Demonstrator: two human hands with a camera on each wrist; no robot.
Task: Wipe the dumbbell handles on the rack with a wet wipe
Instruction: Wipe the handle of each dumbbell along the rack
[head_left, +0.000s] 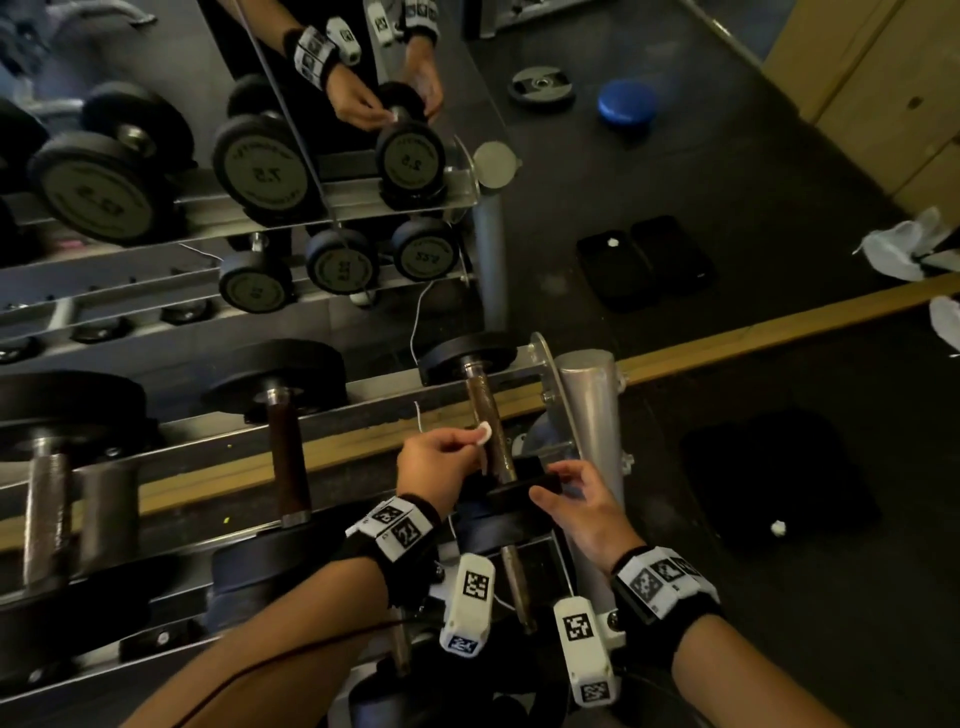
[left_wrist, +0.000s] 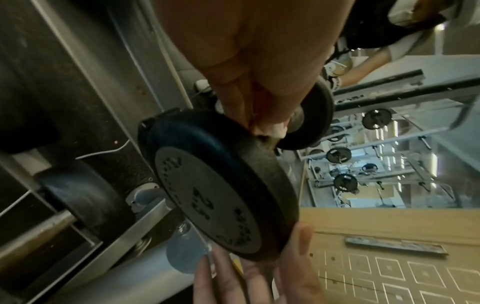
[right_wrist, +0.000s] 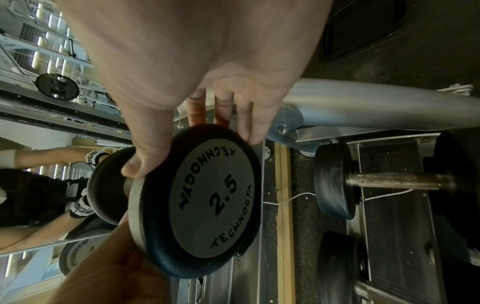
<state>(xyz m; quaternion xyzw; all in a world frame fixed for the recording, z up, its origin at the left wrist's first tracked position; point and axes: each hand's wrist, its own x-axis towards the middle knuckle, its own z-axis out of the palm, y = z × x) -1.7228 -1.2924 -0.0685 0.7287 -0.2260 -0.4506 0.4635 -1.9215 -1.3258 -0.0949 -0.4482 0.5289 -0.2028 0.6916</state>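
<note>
The rightmost small dumbbell, marked 2.5, lies on the top rail of the rack (head_left: 589, 410); its rusty handle (head_left: 485, 410) runs away from me. My left hand (head_left: 475, 441) pinches a small white wet wipe (head_left: 483, 433) and holds it against the left side of that handle. In the left wrist view the wipe (left_wrist: 271, 128) shows at my fingertips between the two black heads. My right hand (head_left: 550, 483) grips the near head (head_left: 519, 491), with the thumb (right_wrist: 137, 168) on one edge of the head (right_wrist: 207, 201) and the fingers (right_wrist: 246, 127) on the other.
A larger dumbbell with a dark handle (head_left: 288, 457) lies to the left, and a bigger one (head_left: 47, 509) further left. A mirror behind the rack repeats everything. Another handle (head_left: 514, 587) sits on the lower tier. A white cable (head_left: 418, 415) hangs near the wipe. Dark floor and a black mat (head_left: 769, 478) are at right.
</note>
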